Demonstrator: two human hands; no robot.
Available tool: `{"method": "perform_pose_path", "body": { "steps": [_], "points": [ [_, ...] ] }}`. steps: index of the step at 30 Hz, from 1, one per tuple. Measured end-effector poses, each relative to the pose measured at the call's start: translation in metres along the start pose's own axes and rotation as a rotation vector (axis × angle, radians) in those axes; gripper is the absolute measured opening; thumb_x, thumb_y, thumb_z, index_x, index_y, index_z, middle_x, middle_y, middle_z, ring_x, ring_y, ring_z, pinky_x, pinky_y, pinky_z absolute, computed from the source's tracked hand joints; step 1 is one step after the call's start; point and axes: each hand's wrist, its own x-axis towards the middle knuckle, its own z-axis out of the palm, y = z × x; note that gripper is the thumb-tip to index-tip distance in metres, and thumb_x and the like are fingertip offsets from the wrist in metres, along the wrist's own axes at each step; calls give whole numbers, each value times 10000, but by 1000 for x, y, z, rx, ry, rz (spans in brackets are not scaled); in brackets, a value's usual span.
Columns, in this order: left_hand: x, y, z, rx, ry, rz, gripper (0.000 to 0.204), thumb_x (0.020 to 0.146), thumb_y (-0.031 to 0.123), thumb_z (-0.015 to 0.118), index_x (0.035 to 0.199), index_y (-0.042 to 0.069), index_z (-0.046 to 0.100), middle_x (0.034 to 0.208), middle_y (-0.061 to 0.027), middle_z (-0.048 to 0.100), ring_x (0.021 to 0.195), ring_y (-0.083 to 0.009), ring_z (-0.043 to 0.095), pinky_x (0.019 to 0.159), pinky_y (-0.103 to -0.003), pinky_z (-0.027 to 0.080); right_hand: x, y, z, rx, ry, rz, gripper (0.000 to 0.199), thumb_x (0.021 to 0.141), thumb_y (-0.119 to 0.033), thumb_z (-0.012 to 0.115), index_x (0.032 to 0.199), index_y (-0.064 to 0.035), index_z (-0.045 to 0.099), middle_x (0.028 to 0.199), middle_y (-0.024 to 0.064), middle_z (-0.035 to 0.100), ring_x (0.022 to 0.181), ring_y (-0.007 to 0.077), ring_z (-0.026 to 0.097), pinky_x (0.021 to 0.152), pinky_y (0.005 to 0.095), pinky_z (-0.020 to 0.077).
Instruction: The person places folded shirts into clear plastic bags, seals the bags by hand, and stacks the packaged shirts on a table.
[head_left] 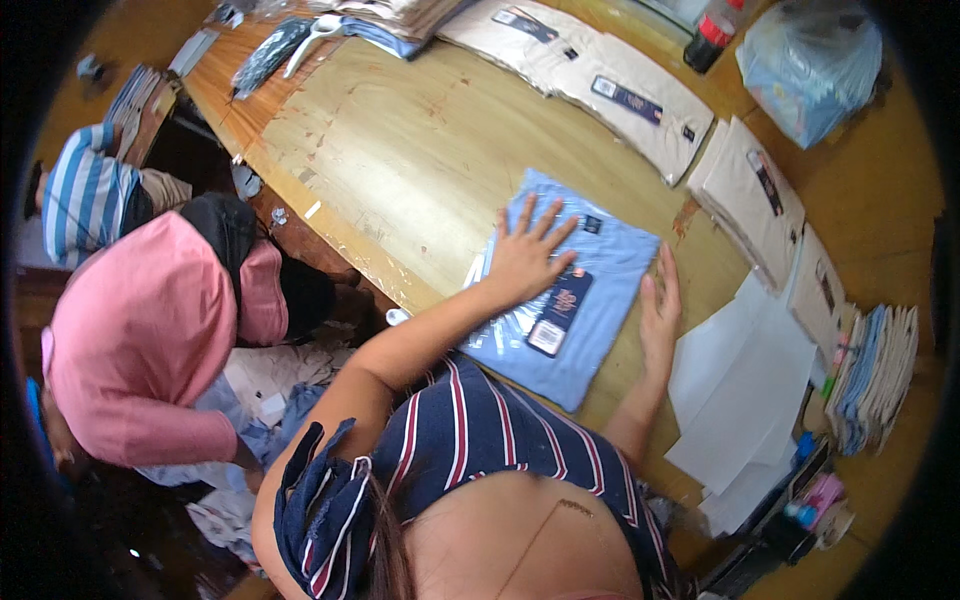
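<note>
A folded light-blue garment lies flat on the wooden table near my body, with a dark hang tag and a small dark label on its front. Shiny see-through plastic shows along its left side; how much of the garment it covers, I cannot tell. My left hand rests palm down on the upper part of the garment, fingers spread. Beside the garment's right edge is my right hand, fingers stretched out and nothing seen in it. Whether it touches the edge is hard to see.
Folded cream garments with dark tags line the table's far and right sides. White paper sheets lie at right, near a stack of folded cloth. A dark drink bottle and a plastic bag stand beyond. A person in pink bends at left.
</note>
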Motion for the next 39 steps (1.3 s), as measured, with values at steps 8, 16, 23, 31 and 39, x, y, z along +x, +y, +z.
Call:
{"method": "perform_pose_path", "body": {
  "steps": [8,16,23,31,39],
  "points": [
    [-4,-171,-64,223,-68,-95,506,830,500,303,1297,316,232,1367,28,206,1269,-243,142,937,-618,83,-81,3,-35,-45,-10,276,309,823,-75,480,1126,-13,485,1036,114,561,947,177,531,794,268,410],
    [30,-296,-118,513,208,-606,584,803,548,323,1303,259,241,1351,-159,190,1240,-404,108,901,-649,101,-90,-36,43,-11,6,339,275,818,-84,495,1082,-11,515,982,109,579,868,152,547,758,254,424],
    [36,-345,-107,277,57,-435,539,800,559,314,1282,323,267,1354,-157,181,1228,-441,89,898,-658,34,38,-105,132,47,-298,79,241,832,-88,474,1039,23,531,921,103,604,829,148,564,770,249,424],
    [187,-448,-204,36,714,-308,362,829,318,434,1021,26,529,1042,-185,512,948,-359,470,743,-467,386,254,-186,251,554,-404,144,330,851,-146,465,1109,58,456,901,95,582,716,126,555,656,236,457],
    [283,-472,-233,-144,361,-383,532,759,490,488,679,-24,601,729,-241,577,724,-376,563,671,-442,413,361,-171,352,722,-193,392,236,835,-152,466,1003,8,511,898,87,560,671,156,522,608,277,439]
  ]
}}
